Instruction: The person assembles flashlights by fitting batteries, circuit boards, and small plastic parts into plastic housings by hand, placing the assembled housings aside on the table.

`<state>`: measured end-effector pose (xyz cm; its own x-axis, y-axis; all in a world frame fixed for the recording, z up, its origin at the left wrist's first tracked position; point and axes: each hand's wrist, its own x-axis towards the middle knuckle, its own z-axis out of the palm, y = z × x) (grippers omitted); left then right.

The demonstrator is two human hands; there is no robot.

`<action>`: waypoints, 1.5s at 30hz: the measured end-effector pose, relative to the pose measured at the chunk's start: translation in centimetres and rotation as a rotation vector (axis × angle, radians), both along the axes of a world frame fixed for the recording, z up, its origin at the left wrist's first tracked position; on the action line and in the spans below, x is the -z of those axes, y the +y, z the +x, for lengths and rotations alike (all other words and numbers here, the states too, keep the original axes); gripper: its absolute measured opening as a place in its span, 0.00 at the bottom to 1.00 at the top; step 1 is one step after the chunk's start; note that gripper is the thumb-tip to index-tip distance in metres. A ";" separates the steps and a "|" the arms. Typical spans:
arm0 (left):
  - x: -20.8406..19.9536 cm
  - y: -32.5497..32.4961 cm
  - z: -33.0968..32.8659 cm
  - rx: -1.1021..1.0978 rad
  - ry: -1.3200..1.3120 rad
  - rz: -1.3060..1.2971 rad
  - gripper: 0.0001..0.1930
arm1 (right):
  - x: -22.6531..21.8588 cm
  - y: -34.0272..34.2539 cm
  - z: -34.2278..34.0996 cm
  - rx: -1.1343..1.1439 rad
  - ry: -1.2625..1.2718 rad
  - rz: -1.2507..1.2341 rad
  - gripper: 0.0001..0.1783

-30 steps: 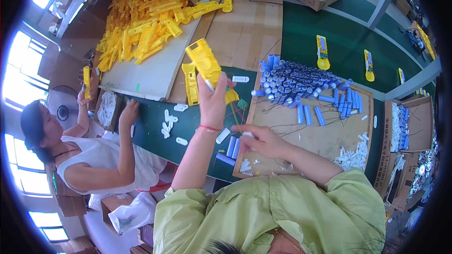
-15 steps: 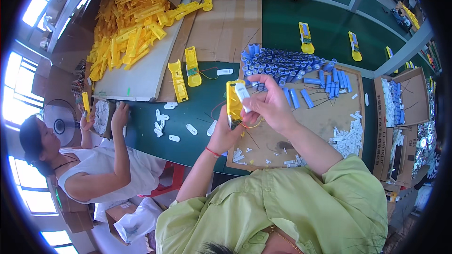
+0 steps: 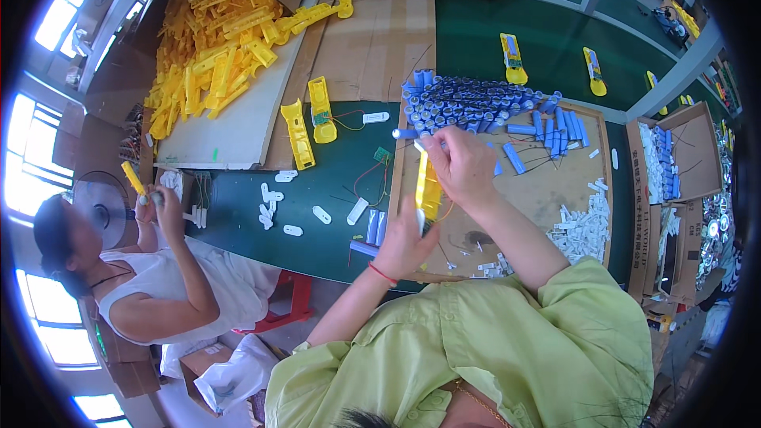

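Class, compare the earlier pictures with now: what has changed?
The left hand has brought the yellow shell rightward and nearer the body; the right hand has moved forward to the shell's far end. The co-worker's hand has lifted toward another yellow piece. The yellow pile and blue cylinders stayed put.

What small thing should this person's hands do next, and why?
Probably press the white piece into the yellow shell with the right hand: its fingers are at the shell's far end, where the white piece shows, while the left hand holds the near end and could steady it. Whether the piece is already seated is hidden.
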<state>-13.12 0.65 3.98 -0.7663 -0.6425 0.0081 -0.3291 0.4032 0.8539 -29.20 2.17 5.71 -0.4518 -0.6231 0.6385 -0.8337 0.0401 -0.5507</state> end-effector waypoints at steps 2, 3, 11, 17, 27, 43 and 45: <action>-0.4 0.0 -0.1 0.034 -0.009 0.051 0.26 | 0.6 -0.5 -1.6 -0.021 0.036 -0.082 0.11; -0.6 -0.1 0.0 0.065 -0.017 0.103 0.26 | 1.0 -0.7 -2.0 -0.045 0.074 -0.163 0.11; -1.5 -4.0 1.9 0.269 -0.220 -0.007 0.28 | -0.7 0.8 -0.4 -0.555 -1.034 0.365 0.39; -1.3 -3.2 0.7 0.179 0.102 0.222 0.36 | -2.2 -0.2 -1.4 -0.467 -1.068 0.128 0.33; 0.0 -2.8 -1.4 -0.001 0.331 0.412 0.32 | 0.0 1.6 1.8 -0.241 -0.651 0.194 0.10; 1.1 -3.1 -1.8 -0.185 0.350 0.766 0.19 | 7.7 4.9 -5.5 0.197 0.103 0.430 0.08; 1.7 -2.7 -1.9 -0.174 0.355 0.750 0.18 | 8.2 4.8 -5.0 0.158 0.118 0.610 0.12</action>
